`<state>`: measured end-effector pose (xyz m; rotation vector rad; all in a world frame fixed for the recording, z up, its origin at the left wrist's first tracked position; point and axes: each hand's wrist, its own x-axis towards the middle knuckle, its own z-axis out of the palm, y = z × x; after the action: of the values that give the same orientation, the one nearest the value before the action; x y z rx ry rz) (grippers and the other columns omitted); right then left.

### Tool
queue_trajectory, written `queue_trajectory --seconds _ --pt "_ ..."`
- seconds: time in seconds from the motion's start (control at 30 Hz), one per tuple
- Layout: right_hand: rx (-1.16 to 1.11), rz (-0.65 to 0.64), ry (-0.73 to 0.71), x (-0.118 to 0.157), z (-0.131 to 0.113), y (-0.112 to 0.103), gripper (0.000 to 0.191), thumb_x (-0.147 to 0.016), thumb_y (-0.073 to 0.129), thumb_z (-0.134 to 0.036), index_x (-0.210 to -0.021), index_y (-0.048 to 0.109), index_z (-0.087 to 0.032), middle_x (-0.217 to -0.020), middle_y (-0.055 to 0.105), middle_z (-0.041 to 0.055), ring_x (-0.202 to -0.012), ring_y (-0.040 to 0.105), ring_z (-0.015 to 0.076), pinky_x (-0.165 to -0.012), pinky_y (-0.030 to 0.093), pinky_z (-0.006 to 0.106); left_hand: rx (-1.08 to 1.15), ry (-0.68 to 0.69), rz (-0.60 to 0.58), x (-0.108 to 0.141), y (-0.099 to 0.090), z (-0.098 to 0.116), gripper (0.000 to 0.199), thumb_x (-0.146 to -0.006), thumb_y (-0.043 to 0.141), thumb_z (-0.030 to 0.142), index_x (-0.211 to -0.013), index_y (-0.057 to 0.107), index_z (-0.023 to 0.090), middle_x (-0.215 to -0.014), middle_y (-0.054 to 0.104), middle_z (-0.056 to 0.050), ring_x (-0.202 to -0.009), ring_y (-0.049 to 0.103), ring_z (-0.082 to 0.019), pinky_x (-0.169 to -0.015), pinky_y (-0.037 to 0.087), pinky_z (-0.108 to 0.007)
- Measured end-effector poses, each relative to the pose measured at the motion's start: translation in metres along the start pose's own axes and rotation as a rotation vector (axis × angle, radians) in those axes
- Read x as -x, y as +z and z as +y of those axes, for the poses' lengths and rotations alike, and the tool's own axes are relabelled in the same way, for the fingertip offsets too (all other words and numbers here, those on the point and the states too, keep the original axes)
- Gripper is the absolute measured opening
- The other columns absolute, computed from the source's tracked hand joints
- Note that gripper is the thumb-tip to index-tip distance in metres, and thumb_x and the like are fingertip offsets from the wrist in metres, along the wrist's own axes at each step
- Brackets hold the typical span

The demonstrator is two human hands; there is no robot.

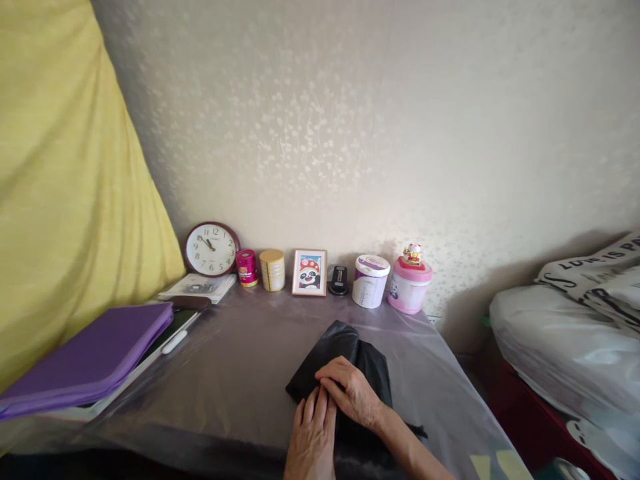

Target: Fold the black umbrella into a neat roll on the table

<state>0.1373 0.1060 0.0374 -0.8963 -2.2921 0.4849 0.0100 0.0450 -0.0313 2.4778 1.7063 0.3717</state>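
Note:
A bunched, folded piece of thin black material [327, 350], slightly shiny, lies near the front of the table; I cannot tell whether it is cloth or plastic. My left hand [316, 430] rests flat on its near left side, fingers stretched out. Over its middle, my right hand [353, 393] is closed, with bent fingers gripping the material close to my left fingertips. Part of the right fingers is hidden. A dark, ragged end [417, 431] sticks out beyond my right forearm.
A covered table [240, 373] carries a purple folder [95, 353] at left. Along the wall stand a clock [212, 249], a pink can [247, 268], a yellow-lidded jar [273, 271], a panda picture [309, 273] and two tubs [370, 283]. Bagged bedding [565, 340] lies at right.

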Motion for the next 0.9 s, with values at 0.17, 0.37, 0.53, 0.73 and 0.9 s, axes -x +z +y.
queue_trajectory --seconds 0.17,0.37,0.53,0.73,0.9 --pt "0.099 -0.005 -0.069 0.006 0.025 -0.004 0.030 -0.090 0.036 -0.028 -0.106 0.061 -0.022 -0.109 0.063 0.0048 -0.113 0.046 0.0177 -0.100 0.032 0.038 0.008 -0.026 0.038 0.000 0.001 0.000 0.083 -0.060 0.045 0.013 -0.137 0.014 0.019 -0.144 0.019 -0.006 -0.127 0.027 -0.025 -0.101 0.029 -0.040" --pt "0.212 -0.036 -0.035 -0.021 0.064 -0.005 0.031 -0.090 0.035 -0.031 -0.108 0.060 -0.024 -0.114 0.061 0.0033 -0.117 0.043 0.0177 -0.103 0.023 0.042 -0.059 -0.049 0.058 -0.002 0.010 -0.004 0.079 -0.066 0.036 0.004 -0.137 0.007 0.023 -0.144 0.020 -0.006 -0.125 0.032 -0.024 -0.098 0.033 -0.037" --pt "0.219 -0.096 0.023 -0.049 0.086 -0.010 0.034 -0.091 0.031 -0.030 -0.099 0.064 -0.024 -0.104 0.066 0.0015 -0.110 0.049 0.0160 -0.102 0.021 0.038 -0.045 -0.097 0.014 -0.004 0.008 -0.004 0.077 -0.066 0.034 0.003 -0.137 0.009 0.021 -0.142 0.025 -0.003 -0.124 0.034 -0.022 -0.098 0.034 -0.034" --pt "0.190 -0.064 0.349 -0.070 0.103 -0.010 0.029 -0.087 0.039 -0.031 -0.080 0.066 -0.024 -0.093 0.068 0.0005 -0.091 0.059 0.0151 -0.085 0.038 0.025 0.009 -0.156 -0.069 -0.005 -0.008 0.001 0.072 -0.066 0.031 0.004 -0.136 0.018 0.018 -0.142 0.025 -0.003 -0.125 0.032 -0.021 -0.099 0.032 -0.034" --pt "0.249 0.139 0.560 -0.056 0.108 -0.027 0.034 -0.088 0.032 -0.033 -0.090 0.064 -0.020 -0.093 0.068 0.0070 -0.090 0.061 0.0193 -0.079 0.041 0.028 0.102 -0.144 -0.069 -0.001 -0.009 0.001 0.077 -0.063 0.038 0.012 -0.137 0.015 0.014 -0.144 0.021 -0.004 -0.128 0.026 -0.023 -0.102 0.028 -0.034"
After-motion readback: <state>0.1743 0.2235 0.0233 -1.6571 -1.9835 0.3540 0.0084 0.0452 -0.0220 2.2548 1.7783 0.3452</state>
